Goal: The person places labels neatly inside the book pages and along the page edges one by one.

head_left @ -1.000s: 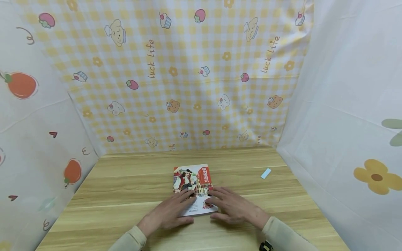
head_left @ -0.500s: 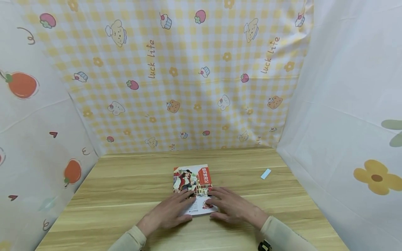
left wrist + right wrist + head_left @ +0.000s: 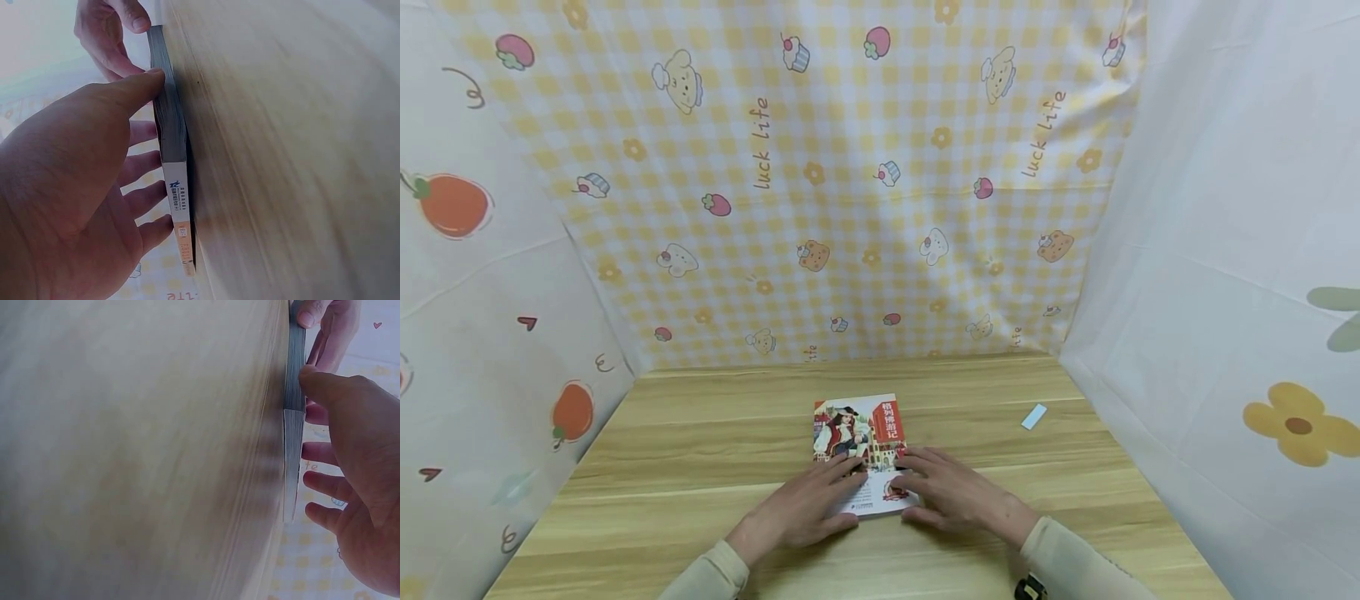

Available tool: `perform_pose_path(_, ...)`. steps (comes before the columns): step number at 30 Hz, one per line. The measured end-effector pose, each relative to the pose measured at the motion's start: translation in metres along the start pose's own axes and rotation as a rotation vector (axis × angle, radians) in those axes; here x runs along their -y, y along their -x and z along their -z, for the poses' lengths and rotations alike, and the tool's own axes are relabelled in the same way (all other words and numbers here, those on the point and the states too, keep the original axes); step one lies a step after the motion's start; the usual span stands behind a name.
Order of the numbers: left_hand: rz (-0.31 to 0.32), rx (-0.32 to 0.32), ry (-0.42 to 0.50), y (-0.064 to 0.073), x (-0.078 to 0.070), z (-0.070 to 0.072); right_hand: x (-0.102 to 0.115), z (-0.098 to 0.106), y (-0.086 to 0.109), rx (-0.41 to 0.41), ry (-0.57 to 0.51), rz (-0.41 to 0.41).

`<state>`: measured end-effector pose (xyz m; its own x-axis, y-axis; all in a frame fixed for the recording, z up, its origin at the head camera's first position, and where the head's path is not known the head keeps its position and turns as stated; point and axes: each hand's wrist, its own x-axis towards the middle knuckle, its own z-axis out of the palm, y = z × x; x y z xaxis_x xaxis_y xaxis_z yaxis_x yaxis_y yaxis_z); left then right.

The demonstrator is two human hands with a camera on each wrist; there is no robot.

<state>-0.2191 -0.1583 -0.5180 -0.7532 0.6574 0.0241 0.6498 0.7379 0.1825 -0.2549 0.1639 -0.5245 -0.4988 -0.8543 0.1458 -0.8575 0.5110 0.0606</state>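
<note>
A closed paperback book [image 3: 868, 433] lies flat on the wooden table, its cover showing a figure in a dark hat and a red title panel. My left hand [image 3: 808, 504] rests on the lower left of the cover, with fingers spread and relaxed. On the lower right lies my right hand [image 3: 955, 496] in much the same way. In the left wrist view, the left thumb [image 3: 147, 87] touches the page edge of the book near its spine [image 3: 178, 206]. The right wrist view shows the right thumb [image 3: 315, 381] against the same near edge.
A small pale blue-white strip [image 3: 1033, 416] lies on the table [image 3: 715, 442] at the right. A yellow checked cloth [image 3: 850, 208] hangs behind the table. White printed cloths stand at the left [image 3: 475, 275] and right [image 3: 1217, 250].
Nearly nothing differs. Both hands stay on the book, and the whole view shifts by only a few pixels.
</note>
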Motion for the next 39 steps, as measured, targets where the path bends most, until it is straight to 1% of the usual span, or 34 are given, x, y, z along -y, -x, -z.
perform_pose_path(8, 0.007, 0.006, 0.013, 0.0003, -0.0006, 0.0010, -0.0017, -0.0011, -0.0010, -0.035, 0.031, 0.028)
perform_pose_path(20, 0.003, 0.006, 0.015, 0.0010, 0.0000, 0.0003, -0.0028, -0.0013, -0.0016, -0.046, 0.028, 0.043)
perform_pose_path(27, -0.015, -0.014, 0.008, 0.0010, -0.0009, 0.0009, -0.0029, -0.0013, -0.0013, -0.101, 0.032, 0.085)
perform_pose_path(32, -0.021, -0.022, -0.002, 0.0007, -0.0009, 0.0010, -0.0026, -0.0009, -0.0013, -0.087, 0.031, 0.074)
perform_pose_path(39, -0.020, -0.016, 0.007, 0.0008, -0.0005, 0.0006, -0.0025, -0.0005, -0.0014, -0.071, 0.024, 0.068)
